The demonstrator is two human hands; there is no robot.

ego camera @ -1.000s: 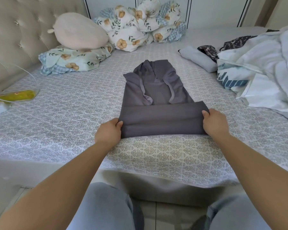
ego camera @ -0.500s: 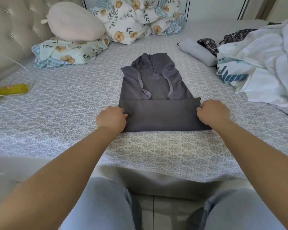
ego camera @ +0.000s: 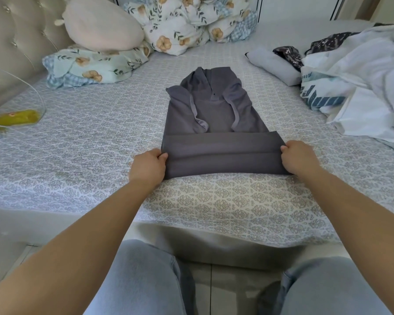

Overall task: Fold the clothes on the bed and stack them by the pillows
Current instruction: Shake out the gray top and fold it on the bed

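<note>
A dark grey hooded garment (ego camera: 216,114) lies flat in the middle of the bed, hood pointing away from me. Its near end is folded up into a band across the body. My left hand (ego camera: 148,167) pinches the left end of that folded band, and my right hand (ego camera: 299,156) pinches the right end. At the head of the bed are a floral pillow (ego camera: 91,67) with a pale pink cushion (ego camera: 102,26) on top.
A pile of unfolded white and patterned clothes (ego camera: 359,87) covers the right side of the bed, with a folded light grey piece (ego camera: 273,64) beside it. A bunched floral duvet (ego camera: 191,21) lies at the back. A yellow item (ego camera: 14,117) sits at the far left. The tufted headboard (ego camera: 16,35) stands at the left.
Both hands have shifted the folded band a little farther over the garment, and their grip has moved from its near corners to its far edge.
</note>
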